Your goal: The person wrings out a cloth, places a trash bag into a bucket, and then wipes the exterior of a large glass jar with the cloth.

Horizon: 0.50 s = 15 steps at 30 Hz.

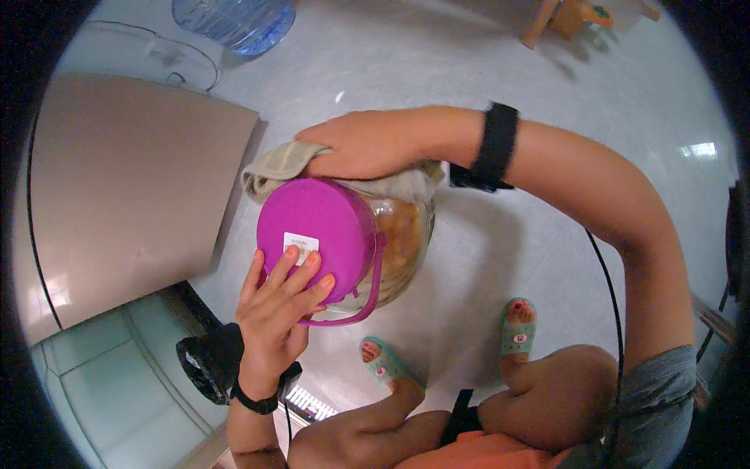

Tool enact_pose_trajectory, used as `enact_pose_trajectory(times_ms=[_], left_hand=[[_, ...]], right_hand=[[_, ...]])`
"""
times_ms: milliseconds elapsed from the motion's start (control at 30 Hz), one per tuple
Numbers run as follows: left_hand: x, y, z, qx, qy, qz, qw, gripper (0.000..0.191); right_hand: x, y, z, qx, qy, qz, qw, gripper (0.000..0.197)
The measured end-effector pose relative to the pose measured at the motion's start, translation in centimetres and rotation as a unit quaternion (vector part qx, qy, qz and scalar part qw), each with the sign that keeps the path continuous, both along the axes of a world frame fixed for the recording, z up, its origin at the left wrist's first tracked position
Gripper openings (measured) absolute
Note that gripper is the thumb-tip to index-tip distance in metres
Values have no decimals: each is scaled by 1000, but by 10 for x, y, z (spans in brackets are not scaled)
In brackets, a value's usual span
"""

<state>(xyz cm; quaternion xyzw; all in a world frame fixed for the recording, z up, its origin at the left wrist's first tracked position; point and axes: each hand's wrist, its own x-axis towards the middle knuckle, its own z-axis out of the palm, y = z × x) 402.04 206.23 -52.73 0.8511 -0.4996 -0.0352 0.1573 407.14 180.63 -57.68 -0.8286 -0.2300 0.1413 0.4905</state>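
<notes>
A large clear jar (404, 246) with a magenta lid (316, 217) and a magenta carrying handle (375, 287) leans in front of me, with brownish contents showing through its side. My left hand (281, 305) holds the lid at its near edge, fingers spread over the top by a white printed label (302, 246). On the jar's far side my right hand (357, 146) presses a folded greyish-beige cloth (287, 164) against the wall; its fingertips are hidden. The cloth reaches along the jar behind the lid.
To the left stands a beige glossy cabinet or appliance (140, 187), with a pale greenish panel (135, 363) below it. A blue water bottle (240, 23) and a cable (199, 53) lie beyond. My feet in green clogs (389, 363) are close to the jar.
</notes>
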Motion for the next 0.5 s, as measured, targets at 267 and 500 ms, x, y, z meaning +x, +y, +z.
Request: enact_pose_trajectory(times_ms=[267, 500], left_hand=[[2, -2, 1, -12, 1, -2, 1000, 43], [3, 3, -1, -14, 1, 3, 1000, 42]], right_hand=[[-104, 4, -35, 10, -67, -199, 978, 54], [-171, 17, -40, 129, 7, -192, 973, 64]])
